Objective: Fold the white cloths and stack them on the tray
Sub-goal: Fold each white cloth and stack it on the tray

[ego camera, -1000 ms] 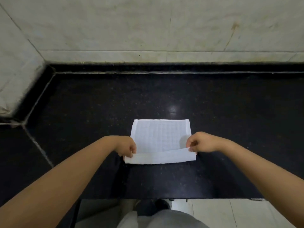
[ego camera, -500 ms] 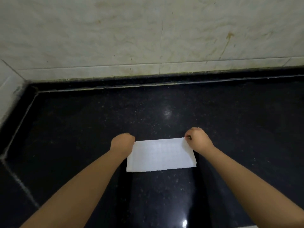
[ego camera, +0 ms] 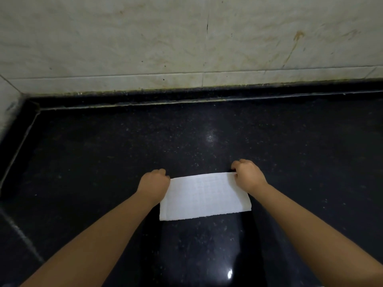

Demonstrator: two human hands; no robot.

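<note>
A white cloth (ego camera: 204,196) lies folded in half on the black counter, a flat rectangle with its folded edge toward me. My left hand (ego camera: 153,183) pinches its far left corner with curled fingers. My right hand (ego camera: 247,174) pinches the far right corner the same way. Both hands rest low on the counter at the cloth's far edge. No tray is in view.
The black speckled stone counter (ego camera: 124,154) stretches wide on all sides of the cloth. A pale tiled wall (ego camera: 186,42) rises behind it, with a raised dark lip (ego camera: 207,96) along the back and left.
My hands carried the cloth's near edge over to the far edge, folding it in half. Since half a second ago the hands have barely moved; the view tilted up toward the wall.
</note>
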